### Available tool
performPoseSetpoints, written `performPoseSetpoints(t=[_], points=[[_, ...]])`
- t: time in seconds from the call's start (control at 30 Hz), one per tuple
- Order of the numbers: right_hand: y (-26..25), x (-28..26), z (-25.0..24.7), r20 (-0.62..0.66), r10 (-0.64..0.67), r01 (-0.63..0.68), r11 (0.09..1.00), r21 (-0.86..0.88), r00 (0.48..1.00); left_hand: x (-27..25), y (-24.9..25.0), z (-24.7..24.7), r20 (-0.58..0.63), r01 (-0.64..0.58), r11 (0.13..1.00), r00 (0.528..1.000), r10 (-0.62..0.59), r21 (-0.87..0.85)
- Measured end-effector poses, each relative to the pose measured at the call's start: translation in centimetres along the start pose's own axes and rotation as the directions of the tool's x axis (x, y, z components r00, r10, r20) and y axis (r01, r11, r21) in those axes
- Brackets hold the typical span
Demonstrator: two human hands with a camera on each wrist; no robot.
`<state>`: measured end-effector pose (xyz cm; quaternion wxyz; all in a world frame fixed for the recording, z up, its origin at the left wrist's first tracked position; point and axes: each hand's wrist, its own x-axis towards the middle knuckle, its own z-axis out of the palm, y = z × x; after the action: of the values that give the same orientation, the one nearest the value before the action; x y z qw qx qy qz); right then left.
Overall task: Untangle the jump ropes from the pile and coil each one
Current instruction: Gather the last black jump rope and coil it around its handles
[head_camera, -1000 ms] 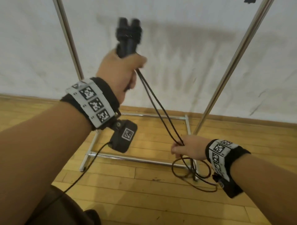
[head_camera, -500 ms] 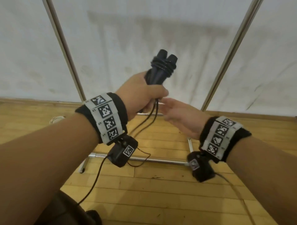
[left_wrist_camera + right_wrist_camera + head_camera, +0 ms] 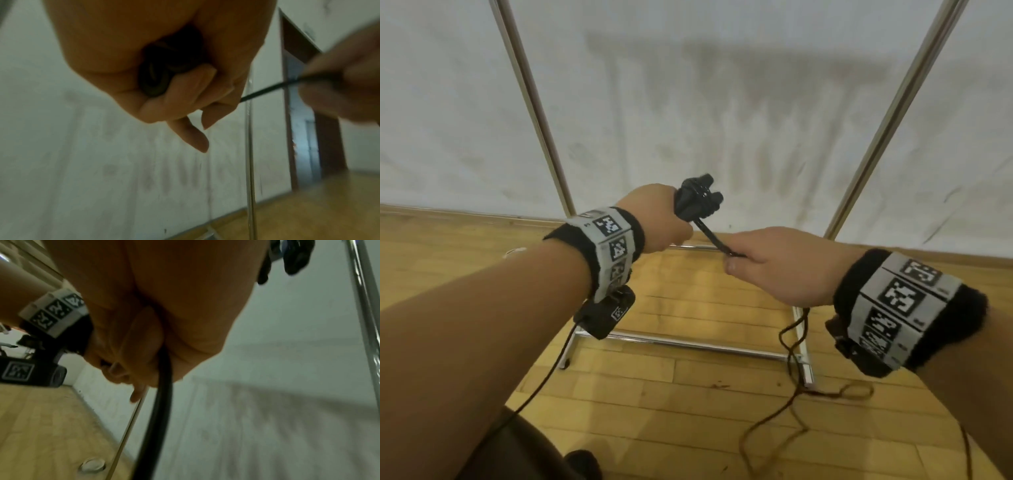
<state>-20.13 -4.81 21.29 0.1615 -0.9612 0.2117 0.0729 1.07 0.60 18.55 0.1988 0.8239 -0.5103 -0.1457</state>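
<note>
My left hand (image 3: 661, 219) grips two black jump-rope handles (image 3: 697, 198) held together, their ends pointing up and right. A short taut stretch of black rope (image 3: 714, 240) runs from the handles to my right hand (image 3: 767, 263), which is closed around it. Below the right hand the rope's slack (image 3: 791, 346) hangs down and trails in loops on the wooden floor. In the left wrist view the handle butts (image 3: 156, 79) sit inside my curled fingers (image 3: 195, 91), and the rope (image 3: 273, 87) leads off right. The right wrist view shows the rope (image 3: 162, 386) leaving my fist (image 3: 144, 345).
A chrome rack frame (image 3: 688, 344) stands on the wooden floor before a white wall, with two slanted uprights (image 3: 534, 102). My wrist camera's cable (image 3: 544, 380) hangs at lower left. A white round object (image 3: 92, 464) lies on the floor by the wall.
My left hand has lowered the handles from head height to chest height. My right hand came up from the floor loops, reached the handles, then closed on the rope and pulled it taut rightward.
</note>
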Motion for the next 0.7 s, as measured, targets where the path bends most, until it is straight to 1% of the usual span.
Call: performPoseSetpoints(t=[0.03,0.07,0.13,0.2,0.27,0.3,0.33,0.37,0.4,0.43,0.47,0.53,0.63,0.7], points=[[-0.2,-0.1,-0.5,-0.011,-0.025,0.025,0.997,-0.07,1.0,-0.2,0.7,0.5,0.032,-0.042,0.991,0.999,0.038,0.126],[-0.2,-0.2,-1.0,-0.036,-0.046,0.041,0.99,-0.132,0.998,-0.6,1.5,1.1,0.084,-0.096,0.965,0.993,0.078,0.245],[0.4,-0.4,-2.0,-0.107,-0.071,0.051,0.983,-0.179,0.992,-1.7,2.8,2.5,0.233,-0.231,0.89,0.961,0.147,0.394],[1.7,-0.4,-2.9,-0.149,-0.056,0.043,0.995,-0.09,0.987,-2.7,3.7,3.7,0.377,-0.382,0.804,0.901,0.215,0.455],[3.4,-0.5,-3.2,-0.161,-0.013,0.023,0.998,0.06,0.987,-3.6,4.5,4.1,0.44,-0.502,0.744,0.844,0.308,0.442],[4.2,-0.6,-2.9,-0.167,0.013,0.014,0.987,0.162,0.986,-3.9,4.8,3.9,0.437,-0.537,0.74,0.825,0.359,0.405],[4.9,-0.7,-2.6,-0.171,0.042,0.012,0.954,0.3,0.984,-4.3,5.1,3.5,0.408,-0.553,0.752,0.818,0.406,0.36],[5.5,-0.9,-2.1,-0.17,0.07,0.015,0.89,0.456,0.983,-4.5,5.2,3.0,0.361,-0.549,0.775,0.824,0.437,0.314],[6.0,-1.0,-1.6,-0.167,0.105,0.015,0.806,0.592,0.98,-4.5,5.2,2.4,0.31,-0.531,0.802,0.838,0.45,0.272],[6.4,-1.1,-1.2,-0.164,0.131,0.016,0.733,0.68,0.978,-4.5,5.2,1.9,0.275,-0.509,0.825,0.853,0.444,0.246],[6.7,-1.2,-0.9,-0.168,0.144,0.024,0.688,0.726,0.975,-4.4,5.1,1.5,0.264,-0.491,0.838,0.863,0.431,0.239],[6.8,-1.1,-1.1,-0.174,0.136,0.045,0.65,0.759,0.975,-4.3,5.0,1.2,0.29,-0.488,0.836,0.862,0.416,0.252],[7.2,-1.3,-1.8,-0.171,0.118,0.061,0.622,0.78,0.978,-4.1,5.3,1.7,0.33,-0.541,0.806,0.826,0.457,0.238],[7.5,-1.6,-1.5,-0.162,0.135,0.054,0.584,0.81,0.978,-4.2,5.7,1.7,0.311,-0.565,0.796,0.813,0.492,0.218]])
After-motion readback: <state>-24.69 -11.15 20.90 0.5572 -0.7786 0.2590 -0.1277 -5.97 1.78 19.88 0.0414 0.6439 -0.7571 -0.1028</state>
